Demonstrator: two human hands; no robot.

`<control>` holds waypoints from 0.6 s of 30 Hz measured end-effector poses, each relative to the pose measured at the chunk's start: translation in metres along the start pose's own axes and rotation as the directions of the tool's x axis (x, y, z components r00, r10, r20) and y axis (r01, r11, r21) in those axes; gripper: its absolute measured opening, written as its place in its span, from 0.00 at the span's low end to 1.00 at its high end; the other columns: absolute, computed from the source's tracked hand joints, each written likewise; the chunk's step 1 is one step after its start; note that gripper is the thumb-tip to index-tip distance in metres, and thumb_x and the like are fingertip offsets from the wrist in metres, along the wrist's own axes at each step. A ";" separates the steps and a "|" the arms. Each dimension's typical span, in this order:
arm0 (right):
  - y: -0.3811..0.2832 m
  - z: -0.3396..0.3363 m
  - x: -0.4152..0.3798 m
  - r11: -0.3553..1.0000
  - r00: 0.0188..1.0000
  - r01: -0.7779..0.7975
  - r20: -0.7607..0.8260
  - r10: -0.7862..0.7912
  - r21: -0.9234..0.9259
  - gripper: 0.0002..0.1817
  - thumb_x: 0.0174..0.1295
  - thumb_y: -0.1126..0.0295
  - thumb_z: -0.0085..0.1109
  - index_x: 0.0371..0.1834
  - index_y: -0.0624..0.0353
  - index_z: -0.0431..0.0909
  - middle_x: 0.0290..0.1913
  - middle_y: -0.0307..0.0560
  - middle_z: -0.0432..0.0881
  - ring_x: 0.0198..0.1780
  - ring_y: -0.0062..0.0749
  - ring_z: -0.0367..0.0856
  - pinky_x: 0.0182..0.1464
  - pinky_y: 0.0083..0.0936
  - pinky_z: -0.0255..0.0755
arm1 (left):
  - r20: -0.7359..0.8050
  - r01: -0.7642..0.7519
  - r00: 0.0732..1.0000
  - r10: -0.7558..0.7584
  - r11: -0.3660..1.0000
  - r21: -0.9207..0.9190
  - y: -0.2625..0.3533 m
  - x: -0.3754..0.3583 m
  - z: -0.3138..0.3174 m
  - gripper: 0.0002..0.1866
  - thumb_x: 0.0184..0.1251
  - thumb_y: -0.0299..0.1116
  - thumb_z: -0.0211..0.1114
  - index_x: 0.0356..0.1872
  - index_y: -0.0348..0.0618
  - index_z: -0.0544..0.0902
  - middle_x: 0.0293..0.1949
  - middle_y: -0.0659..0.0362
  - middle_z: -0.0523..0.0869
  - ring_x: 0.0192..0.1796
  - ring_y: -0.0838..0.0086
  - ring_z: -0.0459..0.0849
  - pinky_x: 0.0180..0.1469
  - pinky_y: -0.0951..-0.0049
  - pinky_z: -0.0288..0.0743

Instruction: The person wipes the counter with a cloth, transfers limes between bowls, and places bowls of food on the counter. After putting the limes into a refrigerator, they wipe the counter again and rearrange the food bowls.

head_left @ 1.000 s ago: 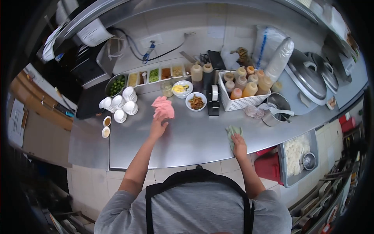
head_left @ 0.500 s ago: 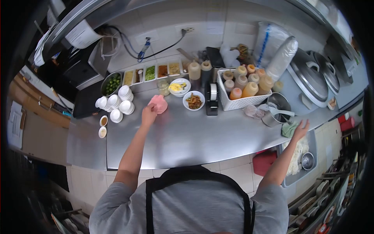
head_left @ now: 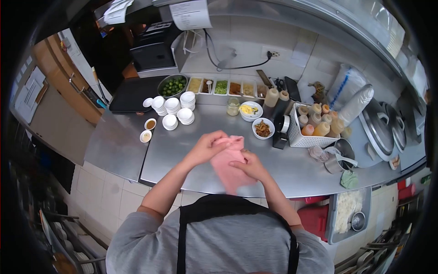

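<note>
A pink cloth [head_left: 226, 164] hangs unfolded between my two hands over the front part of the steel counter. My left hand [head_left: 206, 148] pinches its upper left part. Lower down on the right, my right hand [head_left: 250, 166] grips the cloth's side, with the fingers partly hidden behind it. Just beyond the cloth stand a white bowl of brown cooked food [head_left: 263, 129], a white bowl with yellow and white food [head_left: 251, 110] and a small glass jar [head_left: 233, 107].
Stacked white cups [head_left: 170, 122] and two sauce cups [head_left: 146, 136] are on the left. A basket of squeeze bottles [head_left: 315, 139], a metal pot [head_left: 334, 165] and a green cloth [head_left: 349, 180] stand right. Below the counter edge is a grey tub [head_left: 338, 235] with white contents.
My left hand has lifted the pink cloth off the counter and drawn it toward me. My right hand has left the green cloth and come over to the pink one. The view has turned.
</note>
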State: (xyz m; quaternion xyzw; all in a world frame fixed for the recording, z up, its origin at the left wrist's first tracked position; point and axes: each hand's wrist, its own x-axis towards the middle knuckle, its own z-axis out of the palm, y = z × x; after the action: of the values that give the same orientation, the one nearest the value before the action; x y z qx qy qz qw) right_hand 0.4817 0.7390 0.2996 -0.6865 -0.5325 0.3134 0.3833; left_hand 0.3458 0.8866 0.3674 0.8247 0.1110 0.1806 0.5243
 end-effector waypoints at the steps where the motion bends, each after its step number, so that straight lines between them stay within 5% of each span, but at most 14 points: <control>1: -0.003 0.001 0.000 1.000 1.000 0.008 0.006 -0.008 -0.004 0.28 0.46 0.64 0.65 0.49 0.63 0.67 0.44 0.46 0.74 0.49 0.32 0.72 0.50 0.26 0.65 | -0.045 -0.085 0.996 0.083 0.995 -0.047 -0.004 -0.010 -0.008 0.13 0.51 0.35 0.65 0.33 0.39 0.75 0.24 0.60 0.76 0.28 0.81 0.70 0.30 0.77 0.66; 3: -0.010 -0.004 -0.010 0.807 0.999 0.025 0.001 -0.032 0.590 0.15 0.50 0.68 0.62 0.36 0.62 0.68 0.32 0.38 0.75 0.37 0.24 0.75 0.41 0.20 0.68 | 0.003 -0.022 1.000 0.022 0.996 0.092 -0.019 -0.034 -0.022 0.14 0.49 0.36 0.66 0.32 0.39 0.75 0.24 0.61 0.76 0.28 0.81 0.70 0.30 0.77 0.65; 6: -0.034 -0.017 -0.019 0.690 0.998 -0.042 0.065 -0.007 0.723 0.10 0.52 0.73 0.60 0.30 0.56 0.66 0.27 0.30 0.70 0.27 0.12 0.69 0.31 0.12 0.64 | 0.145 0.143 0.969 -0.202 0.931 0.336 -0.061 -0.066 -0.034 0.15 0.46 0.37 0.68 0.29 0.39 0.76 0.24 0.63 0.77 0.27 0.81 0.69 0.30 0.76 0.64; 8: -0.022 -0.016 -0.017 0.680 0.998 -0.011 0.053 -0.041 0.733 0.10 0.52 0.74 0.58 0.30 0.55 0.65 0.28 0.32 0.71 0.30 0.14 0.70 0.34 0.13 0.65 | 0.291 0.261 0.920 -0.264 0.964 0.048 -0.077 -0.081 -0.040 0.13 0.45 0.36 0.69 0.29 0.41 0.77 0.25 0.66 0.77 0.25 0.83 0.67 0.29 0.77 0.63; 9: -0.023 -0.015 -0.018 0.626 0.997 0.023 0.025 -0.066 0.779 0.10 0.53 0.73 0.58 0.31 0.55 0.64 0.30 0.33 0.71 0.33 0.15 0.70 0.36 0.14 0.65 | 0.272 0.247 0.934 -0.233 0.969 -0.018 -0.073 -0.084 -0.046 0.10 0.47 0.33 0.68 0.29 0.42 0.77 0.27 0.67 0.78 0.28 0.86 0.70 0.32 0.79 0.66; 10: -0.022 -0.015 -0.020 0.568 0.996 0.054 -0.007 -0.085 0.821 0.10 0.53 0.73 0.57 0.32 0.55 0.64 0.32 0.35 0.71 0.36 0.16 0.70 0.39 0.15 0.65 | 0.238 0.257 0.952 -0.193 0.926 -0.276 -0.065 -0.082 -0.056 0.11 0.48 0.32 0.67 0.31 0.41 0.78 0.28 0.66 0.79 0.30 0.85 0.73 0.35 0.79 0.68; 12: -0.028 -0.016 -0.020 0.506 0.993 0.056 0.007 -0.122 0.861 0.13 0.54 0.69 0.56 0.38 0.55 0.63 0.40 0.39 0.70 0.45 0.21 0.68 0.47 0.20 0.63 | 0.085 0.178 0.981 -0.173 0.650 -0.739 -0.055 -0.074 -0.071 0.17 0.53 0.35 0.63 0.42 0.36 0.75 0.38 0.59 0.81 0.44 0.76 0.78 0.50 0.72 0.70; 13: -0.041 -0.016 -0.020 0.444 0.986 0.131 -0.070 -0.151 0.887 0.15 0.55 0.67 0.55 0.41 0.56 0.62 0.44 0.40 0.69 0.49 0.23 0.67 0.51 0.23 0.61 | -0.081 -0.006 0.977 -0.195 0.358 -0.934 -0.047 -0.065 -0.067 0.24 0.58 0.43 0.57 0.50 0.34 0.70 0.47 0.53 0.77 0.52 0.69 0.74 0.56 0.65 0.65; 14: -0.048 -0.015 -0.020 0.379 0.973 0.207 -0.150 -0.173 0.902 0.17 0.56 0.65 0.55 0.44 0.56 0.61 0.48 0.41 0.68 0.53 0.26 0.66 0.55 0.25 0.60 | -0.018 -0.012 0.998 -0.058 0.109 -0.994 -0.039 -0.058 -0.062 0.26 0.62 0.45 0.50 0.55 0.36 0.65 0.52 0.49 0.72 0.56 0.67 0.70 0.59 0.63 0.60; 17: -0.044 -0.006 -0.020 0.342 0.965 0.258 -0.221 -0.142 0.904 0.20 0.57 0.63 0.54 0.49 0.55 0.59 0.52 0.42 0.66 0.56 0.28 0.63 0.58 0.28 0.56 | 0.159 0.163 0.985 -0.068 0.070 -0.984 -0.043 -0.065 -0.021 0.26 0.61 0.38 0.53 0.59 0.37 0.60 0.51 0.49 0.73 0.55 0.68 0.71 0.57 0.64 0.64; 18: -0.041 -0.003 -0.020 0.342 0.955 0.295 -0.274 -0.111 0.892 0.20 0.57 0.63 0.54 0.49 0.55 0.59 0.52 0.41 0.66 0.56 0.28 0.64 0.58 0.28 0.57 | 0.152 0.176 0.980 -0.129 0.198 -0.964 -0.047 -0.068 -0.010 0.27 0.60 0.32 0.54 0.60 0.38 0.58 0.49 0.50 0.75 0.53 0.69 0.73 0.55 0.67 0.66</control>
State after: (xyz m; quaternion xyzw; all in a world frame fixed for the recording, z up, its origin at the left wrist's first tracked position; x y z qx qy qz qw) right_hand 0.4596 0.7245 0.3372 -0.3045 -0.3125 0.4491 0.7797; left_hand 0.2798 0.8893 0.3165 0.3027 0.0445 0.1421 0.9414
